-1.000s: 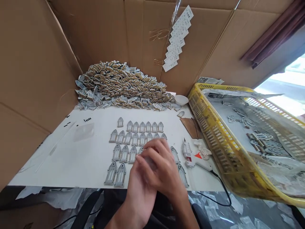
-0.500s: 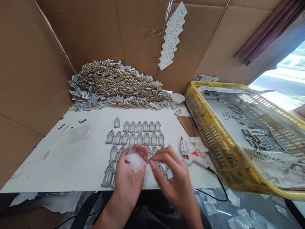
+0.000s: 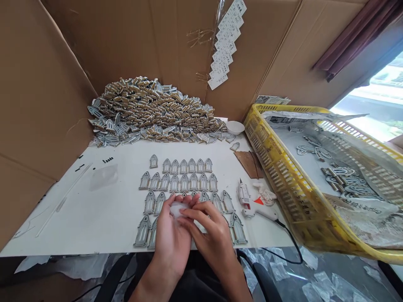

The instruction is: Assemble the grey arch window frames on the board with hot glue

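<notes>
My left hand (image 3: 171, 239) is cupped palm up, its fingers curled around a small heap of whitish translucent material (image 3: 177, 209) that may be thin film pieces. My right hand (image 3: 209, 233) reaches in from the right, thumb and fingertips pinched together on that material. What exactly lies between the right fingertips is too small to see. Under and around both hands lie rows of small grey arched window-shaped pieces (image 3: 184, 183), upright in view, with pale panes. The hands partly cover the two nearest rows.
A big pile of the arched pieces (image 3: 151, 111) leans against the cardboard wall (image 3: 176, 37). To the right are a glue gun (image 3: 244, 195) with its cord, a white bowl (image 3: 235, 127) and a yellow crate (image 3: 277, 184) holding more pieces. A clear plastic bag (image 3: 104, 177) lies left.
My right hand has moved left, from beside my left palm to pinching at the whitish material in it. My left fingers have curled in more. The right-hand ends of the near rows are now uncovered.
</notes>
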